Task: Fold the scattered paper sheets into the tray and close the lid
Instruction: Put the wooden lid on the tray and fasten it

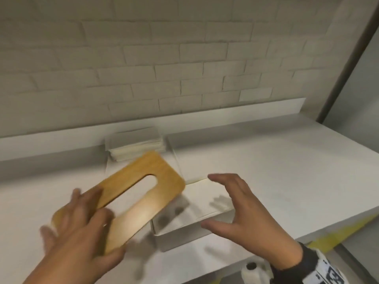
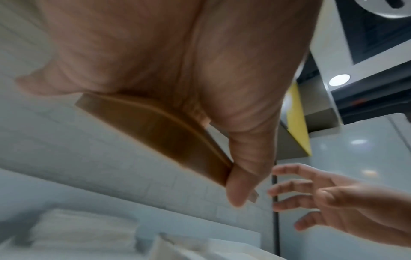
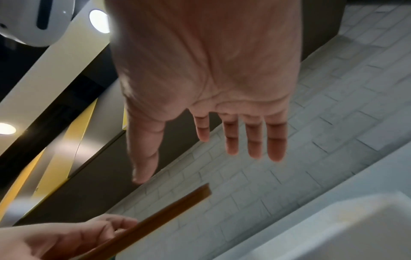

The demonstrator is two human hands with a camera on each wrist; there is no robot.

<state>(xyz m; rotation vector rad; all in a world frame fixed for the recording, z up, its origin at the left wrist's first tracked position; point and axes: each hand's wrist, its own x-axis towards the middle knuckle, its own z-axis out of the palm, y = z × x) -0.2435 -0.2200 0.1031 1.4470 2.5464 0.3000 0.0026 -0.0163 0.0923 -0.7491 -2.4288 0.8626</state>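
A wooden lid (image 1: 131, 197) with a long oval slot is held tilted above the counter, just left of the white tray. My left hand (image 1: 82, 228) grips its near end, thumb under and fingers on top; its brown edge (image 2: 169, 133) shows under the palm and as a thin strip (image 3: 155, 218) in the right wrist view. The white tray (image 1: 184, 232) holds folded white paper (image 1: 207, 201). My right hand (image 1: 242, 212) hovers over the tray's right side with spread, straight fingers (image 3: 253, 140), holding nothing.
A stack of folded paper sheets (image 1: 135, 144) lies at the back of the white counter (image 1: 287, 171) against the brick-tiled wall. The counter's front edge runs diagonally at the lower right, with a white roll (image 1: 252, 269) below it.
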